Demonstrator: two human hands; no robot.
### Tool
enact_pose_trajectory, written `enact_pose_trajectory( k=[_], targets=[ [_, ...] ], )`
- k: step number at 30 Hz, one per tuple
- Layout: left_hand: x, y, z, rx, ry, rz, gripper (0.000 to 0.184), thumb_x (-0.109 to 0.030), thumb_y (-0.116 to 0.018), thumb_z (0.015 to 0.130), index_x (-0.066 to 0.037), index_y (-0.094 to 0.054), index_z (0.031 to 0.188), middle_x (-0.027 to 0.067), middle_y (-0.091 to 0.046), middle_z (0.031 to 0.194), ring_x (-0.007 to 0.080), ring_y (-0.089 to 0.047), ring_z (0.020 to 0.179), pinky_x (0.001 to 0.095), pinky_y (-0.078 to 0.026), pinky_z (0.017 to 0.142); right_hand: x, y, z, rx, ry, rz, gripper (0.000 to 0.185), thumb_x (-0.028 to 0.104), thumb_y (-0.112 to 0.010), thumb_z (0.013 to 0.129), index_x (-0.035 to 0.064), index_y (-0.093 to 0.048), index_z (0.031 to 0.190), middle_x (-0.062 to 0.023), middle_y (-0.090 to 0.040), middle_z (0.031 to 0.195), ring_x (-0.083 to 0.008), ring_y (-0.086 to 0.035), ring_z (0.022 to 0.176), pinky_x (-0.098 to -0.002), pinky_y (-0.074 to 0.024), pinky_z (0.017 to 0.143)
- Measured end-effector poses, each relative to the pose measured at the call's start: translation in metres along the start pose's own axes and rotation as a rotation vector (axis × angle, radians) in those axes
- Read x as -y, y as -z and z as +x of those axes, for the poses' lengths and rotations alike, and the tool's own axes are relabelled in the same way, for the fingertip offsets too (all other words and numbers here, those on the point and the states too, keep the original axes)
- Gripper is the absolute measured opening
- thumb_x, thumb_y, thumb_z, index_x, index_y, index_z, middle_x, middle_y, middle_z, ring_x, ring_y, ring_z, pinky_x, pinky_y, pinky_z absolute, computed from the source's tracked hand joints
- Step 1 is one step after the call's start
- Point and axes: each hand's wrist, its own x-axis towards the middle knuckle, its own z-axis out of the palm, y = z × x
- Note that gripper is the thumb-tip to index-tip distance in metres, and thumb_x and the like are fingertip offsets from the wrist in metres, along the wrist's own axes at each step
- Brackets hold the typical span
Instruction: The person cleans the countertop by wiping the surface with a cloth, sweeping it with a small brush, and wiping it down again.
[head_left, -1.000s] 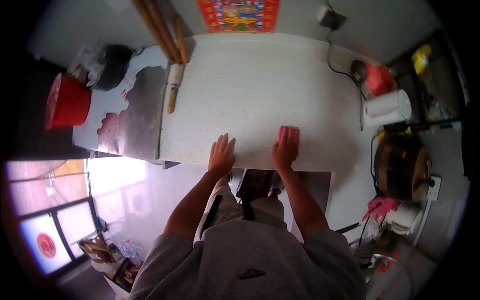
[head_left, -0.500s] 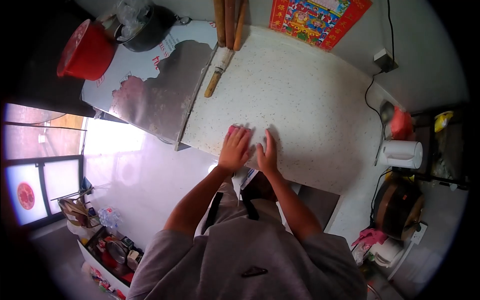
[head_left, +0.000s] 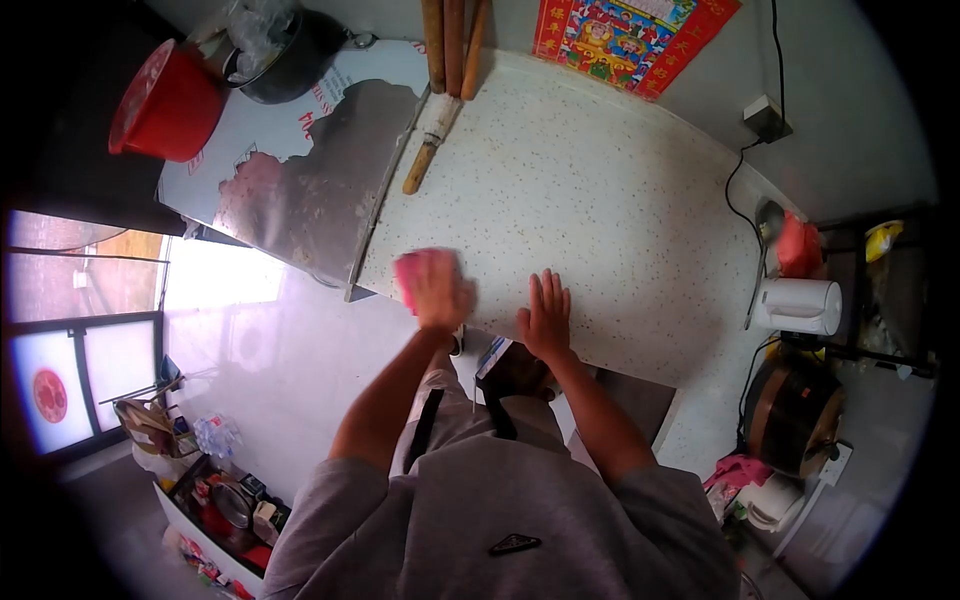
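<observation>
Near the front left edge of the speckled white countertop (head_left: 600,190), my left hand (head_left: 441,288) presses a pink cloth (head_left: 408,272) flat against the surface. Motion blurs its fingers, and the palm covers part of the cloth. My right hand (head_left: 547,312) rests on the counter by the front edge, fingers stretched out and holding nothing. Toward the back left lies a wooden-handled tool (head_left: 422,165) with a whitish head, perhaps a brush. Just behind it, several wooden rods (head_left: 455,45) like rolling pins lean at the wall.
Left of the counter is a metal sheet (head_left: 330,190) with peeling film, bearing a red bucket (head_left: 170,105) and a dark pot (head_left: 275,75). On the right stand a white kettle (head_left: 800,305) and a brown round appliance (head_left: 795,410). A black cord (head_left: 735,200) runs down the wall.
My left hand has slid the pink cloth leftward across the counter. My right hand has shifted slightly right and now lies flatter, its fingers extended.
</observation>
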Motion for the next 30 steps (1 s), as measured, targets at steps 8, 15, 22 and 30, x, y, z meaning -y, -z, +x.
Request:
enact_pose_trajectory(
  k=[8, 15, 22, 30],
  targets=[
    [0.021, 0.020, -0.004, 0.082, -0.087, 0.001, 0.068, -0.025, -0.052, 0.091, -0.017, -0.029, 0.155, 0.0094, -0.028, 0.161, 0.0309, -0.022, 0.149, 0.0565, -0.015, 0.119, -0.004, 0.003, 0.000, 0.053, 0.012, 0.039, 0.070, 0.026, -0.053, 0.093, 0.0037, -0.026, 0.153, -0.0229, -0.019, 0.160, -0.0406, -0.018, 0.149, -0.0583, -0.0148, 0.118],
    [0.020, 0.011, 0.001, 0.024, 0.017, 0.050, 0.067, -0.035, -0.050, 0.092, -0.017, -0.030, 0.153, 0.0095, -0.025, 0.161, 0.0359, -0.016, 0.151, 0.0684, -0.006, 0.114, 0.001, 0.000, -0.001, 0.004, 0.009, -0.030, 0.069, 0.028, -0.051, 0.093, 0.0030, -0.026, 0.153, -0.0231, -0.019, 0.160, -0.0404, -0.017, 0.149, -0.0584, -0.0137, 0.118],
    [0.064, 0.010, -0.008, 0.159, -0.152, 0.071, 0.067, -0.027, -0.051, 0.093, -0.019, -0.026, 0.155, 0.0059, -0.022, 0.163, 0.0308, -0.016, 0.151, 0.0640, -0.006, 0.118, -0.002, 0.005, -0.002, 0.036, 0.016, 0.014, 0.068, 0.027, -0.050, 0.093, 0.0041, -0.027, 0.153, -0.0230, -0.020, 0.160, -0.0407, -0.018, 0.149, -0.0584, -0.0135, 0.118],
    [0.031, -0.012, -0.002, 0.053, 0.020, -0.071, 0.069, -0.023, -0.055, 0.088, -0.021, -0.032, 0.153, 0.0075, -0.025, 0.161, 0.0354, -0.017, 0.150, 0.0686, -0.009, 0.115, 0.004, 0.000, -0.001, -0.004, -0.006, -0.019, 0.070, 0.026, -0.053, 0.092, 0.0039, -0.027, 0.153, -0.0226, -0.020, 0.160, -0.0406, -0.018, 0.149, -0.0586, -0.0141, 0.118]
  ],
)
